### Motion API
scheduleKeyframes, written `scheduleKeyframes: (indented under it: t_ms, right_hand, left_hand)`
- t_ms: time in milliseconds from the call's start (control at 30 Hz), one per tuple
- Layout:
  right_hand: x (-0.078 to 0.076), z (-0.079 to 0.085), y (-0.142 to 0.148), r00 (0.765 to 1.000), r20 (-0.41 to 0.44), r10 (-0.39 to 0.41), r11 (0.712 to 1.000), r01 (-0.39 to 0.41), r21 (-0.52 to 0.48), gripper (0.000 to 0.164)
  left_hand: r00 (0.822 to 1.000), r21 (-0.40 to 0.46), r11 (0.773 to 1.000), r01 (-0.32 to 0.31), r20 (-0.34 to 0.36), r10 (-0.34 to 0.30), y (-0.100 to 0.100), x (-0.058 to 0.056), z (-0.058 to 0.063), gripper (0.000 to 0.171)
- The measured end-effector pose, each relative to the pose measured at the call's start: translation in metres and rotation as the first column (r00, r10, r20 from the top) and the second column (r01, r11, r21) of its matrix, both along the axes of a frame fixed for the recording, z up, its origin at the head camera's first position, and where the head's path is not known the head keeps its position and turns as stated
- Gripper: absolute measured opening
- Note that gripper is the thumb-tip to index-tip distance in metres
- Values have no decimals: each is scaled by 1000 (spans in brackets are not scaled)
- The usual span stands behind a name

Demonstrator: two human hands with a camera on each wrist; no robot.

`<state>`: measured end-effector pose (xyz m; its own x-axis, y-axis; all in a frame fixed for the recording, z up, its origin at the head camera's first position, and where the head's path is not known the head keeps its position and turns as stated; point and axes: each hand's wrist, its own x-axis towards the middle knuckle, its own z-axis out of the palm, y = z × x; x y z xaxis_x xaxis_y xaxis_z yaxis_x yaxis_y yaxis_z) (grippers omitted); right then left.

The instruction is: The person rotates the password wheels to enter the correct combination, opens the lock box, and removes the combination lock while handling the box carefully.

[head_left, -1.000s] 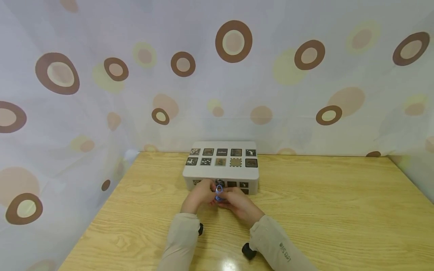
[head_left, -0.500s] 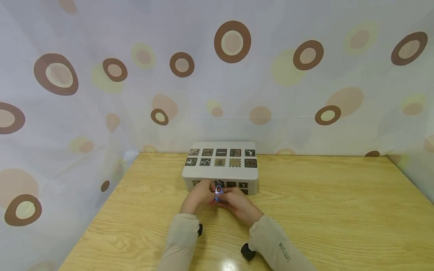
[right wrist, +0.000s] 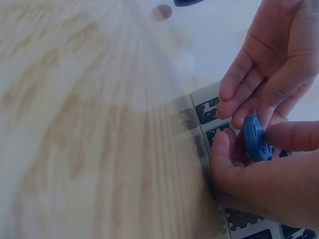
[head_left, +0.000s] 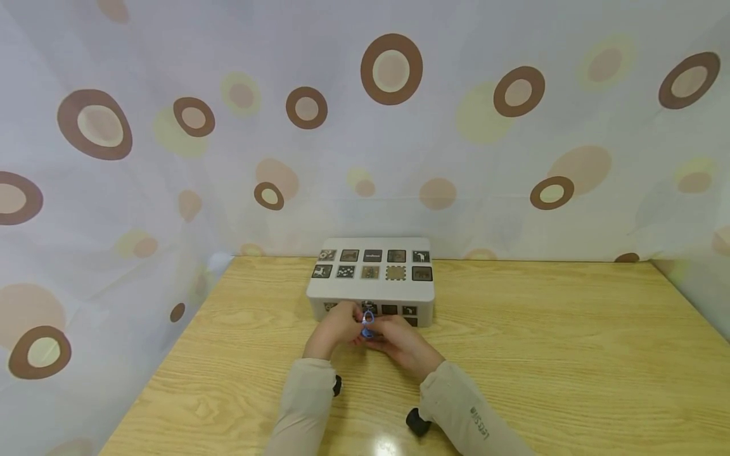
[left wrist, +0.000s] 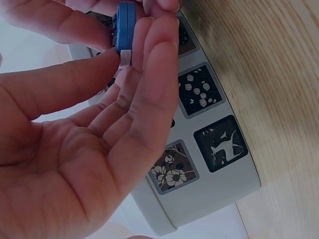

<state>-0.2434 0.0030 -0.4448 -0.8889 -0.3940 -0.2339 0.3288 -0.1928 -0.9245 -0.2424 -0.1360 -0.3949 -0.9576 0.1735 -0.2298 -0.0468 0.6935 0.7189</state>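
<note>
Both hands meet at a small blue padlock (head_left: 367, 332) in front of the white box (head_left: 376, 288). My right hand (head_left: 402, 342) pinches its body between thumb and fingers; the right wrist view shows the rounded blue padlock (right wrist: 255, 139) edge-on with dark raised marks on one side. My left hand (head_left: 338, 329) holds it from the other side, its thumb (left wrist: 94, 74) at a pale piece on the end of the padlock (left wrist: 124, 30). In the head view the loop overlaps the metal clasp (head_left: 368, 306) on the box front.
Dark picture squares cover the lid and front of the box, which stands shut at the back of the wooden table (head_left: 542, 354). Behind it hangs a white curtain (head_left: 456, 145) with brown circles. Black wrist straps (head_left: 419, 422) show under the sleeves.
The padlock tilts in the fingers: half a second ago its face showed brighter, and now its loop shows more openly. Both hands and the box stay nearly in place.
</note>
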Motion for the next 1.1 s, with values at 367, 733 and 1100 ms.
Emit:
scheduleKeyframes:
  t_ms: [367, 733, 1100]
  right_hand:
    - [-2, -1, -1, 1000, 2, 3, 1000, -3, 21, 27]
    - [0, 0, -2, 1000, 4, -21, 1000, 21, 17, 21]
    - [-1, 1, 0, 1000, 0, -17, 1000, 17, -25, 25]
  left_hand:
    - [1000, 11, 1000, 10, -7, -10, 0, -1, -2, 7]
    - [1000, 16, 1000, 1, 1, -1, 1, 0, 0, 8]
    - [1000, 31, 999, -13, 20, 12, 1, 1, 1, 7]
